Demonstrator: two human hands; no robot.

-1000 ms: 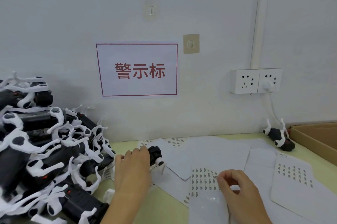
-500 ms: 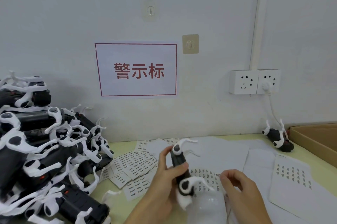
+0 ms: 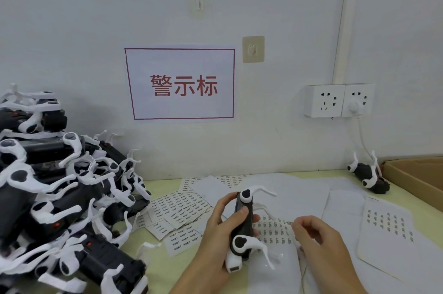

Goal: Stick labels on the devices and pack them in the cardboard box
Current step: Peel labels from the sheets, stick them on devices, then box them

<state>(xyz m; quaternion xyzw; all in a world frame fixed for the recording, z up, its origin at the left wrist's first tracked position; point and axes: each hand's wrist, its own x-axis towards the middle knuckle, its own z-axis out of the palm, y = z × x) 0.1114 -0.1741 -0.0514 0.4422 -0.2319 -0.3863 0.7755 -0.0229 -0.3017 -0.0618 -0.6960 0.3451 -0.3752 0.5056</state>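
Note:
My left hand (image 3: 220,229) grips a black device with white curved arms (image 3: 245,233) and holds it upright above the table, in front of me. My right hand (image 3: 321,248) hovers just right of it, thumb and forefinger pinched on a tiny label over a label sheet (image 3: 273,233). A large pile of the same devices (image 3: 60,198) fills the left side. One more device (image 3: 369,176) lies at the back right, beside the open cardboard box (image 3: 417,176), which is cut off by the right edge.
Loose label sheets (image 3: 182,207) lie between the pile and my hands. White backing papers and another label sheet (image 3: 388,224) cover the right of the table. A wall socket (image 3: 338,100) with a plugged-in white cable sits above the far device.
My left hand took a device from beside the pile, lifted it and brought it toward my right hand. It now holds the device upright. The right hand stayed over the label sheet.

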